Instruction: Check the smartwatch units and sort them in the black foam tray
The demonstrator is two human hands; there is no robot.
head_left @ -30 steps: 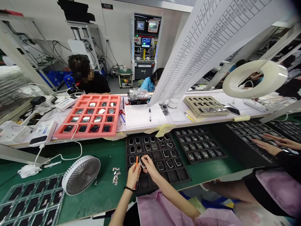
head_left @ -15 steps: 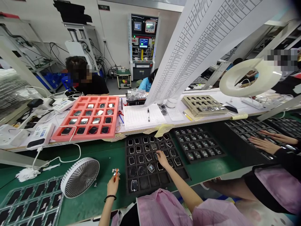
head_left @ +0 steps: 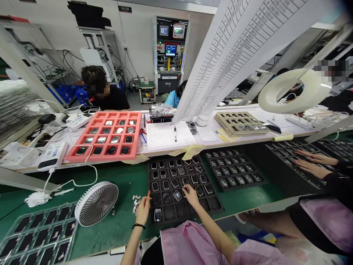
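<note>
My left hand [head_left: 143,210] is closed around a slim orange tool [head_left: 149,195], whose exact kind I cannot make out. It is at the left edge of a black foam tray [head_left: 194,209] holding rows of square watch faces. Small silvery pieces [head_left: 135,203] lie scattered on the green mat just left of that hand. Over the tray's middle, my right hand [head_left: 192,197] has its fingertips pinched at a watch that it mostly covers. Beside those fingers, a watch [head_left: 177,195] sits turned in its slot, and a single watch [head_left: 157,215] lies in the front row.
A white fan [head_left: 96,204] and a clear tray with black pads [head_left: 35,235] stand left. The shelf carries a pink tray [head_left: 103,156] and beige trays [head_left: 239,123]. A second black tray [head_left: 234,169] is at right, near a co-worker's hands [head_left: 314,167]. Paper sheets [head_left: 220,55] hang overhead.
My left hand has moved right, from the silvery pieces to the tray's edge, with the orange tool. My right hand has come nearer to me, down to a lower row of watches.
</note>
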